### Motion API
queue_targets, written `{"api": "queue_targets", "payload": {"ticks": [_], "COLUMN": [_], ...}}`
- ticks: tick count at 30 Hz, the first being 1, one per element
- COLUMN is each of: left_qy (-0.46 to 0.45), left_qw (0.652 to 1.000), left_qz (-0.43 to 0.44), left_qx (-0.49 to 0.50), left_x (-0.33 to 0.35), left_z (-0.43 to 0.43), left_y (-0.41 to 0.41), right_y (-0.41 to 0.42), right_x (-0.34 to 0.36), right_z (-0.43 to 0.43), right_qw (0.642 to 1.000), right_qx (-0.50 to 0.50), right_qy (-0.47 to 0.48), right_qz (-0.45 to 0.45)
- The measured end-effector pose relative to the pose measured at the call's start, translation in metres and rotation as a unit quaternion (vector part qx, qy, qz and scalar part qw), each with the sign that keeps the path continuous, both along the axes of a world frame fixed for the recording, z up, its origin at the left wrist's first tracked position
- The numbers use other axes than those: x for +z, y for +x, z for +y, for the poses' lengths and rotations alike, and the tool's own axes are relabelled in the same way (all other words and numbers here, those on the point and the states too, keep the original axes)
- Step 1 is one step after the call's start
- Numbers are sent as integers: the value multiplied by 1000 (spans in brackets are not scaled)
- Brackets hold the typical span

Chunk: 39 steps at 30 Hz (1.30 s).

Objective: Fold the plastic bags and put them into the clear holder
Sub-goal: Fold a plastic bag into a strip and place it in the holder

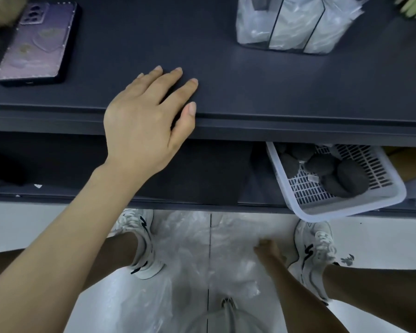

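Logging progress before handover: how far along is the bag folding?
Done: the clear divided holder on the dark tabletop is packed with white plastic bags. In hand: the right hand is down at the floor, its grip closed on the loose translucent plastic bags between the white sneakers; the left hand rests flat on the table edge. Left: folding those bags and putting them in the holder.

Phone (34, 42) left on tabletop (226, 80), holder (286, 48) w/ folded bags (332, 32) right; basket (334, 207) on shelf (202, 179) below; loose bags (190, 248) on floor (375, 239) btw. shoes (139, 246).
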<state>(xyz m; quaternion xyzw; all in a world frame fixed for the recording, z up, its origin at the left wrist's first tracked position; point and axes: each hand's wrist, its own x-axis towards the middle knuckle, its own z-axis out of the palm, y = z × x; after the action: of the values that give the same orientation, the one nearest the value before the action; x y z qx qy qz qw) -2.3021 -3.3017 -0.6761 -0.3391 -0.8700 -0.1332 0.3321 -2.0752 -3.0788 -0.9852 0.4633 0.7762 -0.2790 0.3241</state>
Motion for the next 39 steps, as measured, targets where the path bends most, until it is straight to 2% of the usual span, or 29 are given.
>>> {"api": "queue_targets", "payload": {"ticks": [3, 6, 9, 11, 13, 15, 18, 20, 22, 24, 25, 29, 33, 36, 39], "left_qy": [8, 26, 30, 22, 27, 51, 87, 112, 134, 154, 171, 295, 399, 436, 442], "left_qw": [1000, 998, 992, 980, 967, 960, 939, 894, 827, 783, 772, 766, 758, 741, 737], "left_qz": [-13, -50, -123, -195, -254, -272, -315, -410, -505, -549, -558, -534, -488, -493, -496], "left_qx": [-2, -2, -8, -13, -21, -45, -102, -146, -206, -248, -253, -203, -163, -133, -120], "left_x": [2, 5, 14, 23, 33, 44, 61, 73, 84, 95, 100, 122, 137, 140, 139], "left_z": [0, 1, -1, -2, -4, -4, 2, 7, 12, 16, 18, 23, 22, 18, 13], "left_y": [1, 4, 8, 12, 20, 34, 60, 73, 82, 87, 87, 80, 58, 39, 24], "right_y": [5, -6, -22, -32, -36, -37, -35, -40, -47, -58, -64, -89, -113, -125, -127], "right_x": [18, 59, 123, 176, 229, 280, 352, 391, 425, 454, 466, 495, 502, 502, 502], "right_z": [-15, -20, -13, -6, -2, 4, 5, 3, 1, 0, 0, 6, 21, 35, 47], "right_qw": [999, 986, 952, 941, 936, 924, 890, 871, 847, 826, 818, 802, 800, 777, 754], "right_qx": [37, 166, 303, 324, 311, 291, 287, 281, 265, 250, 243, 200, 89, -6, -56], "right_qy": [-24, -21, -48, -92, -138, -196, -270, -282, -284, -280, -276, -258, -227, -300, -371], "right_qz": [20, -8, 17, 42, 96, 153, 231, 289, 363, 421, 442, 500, 549, 553, 539]}}
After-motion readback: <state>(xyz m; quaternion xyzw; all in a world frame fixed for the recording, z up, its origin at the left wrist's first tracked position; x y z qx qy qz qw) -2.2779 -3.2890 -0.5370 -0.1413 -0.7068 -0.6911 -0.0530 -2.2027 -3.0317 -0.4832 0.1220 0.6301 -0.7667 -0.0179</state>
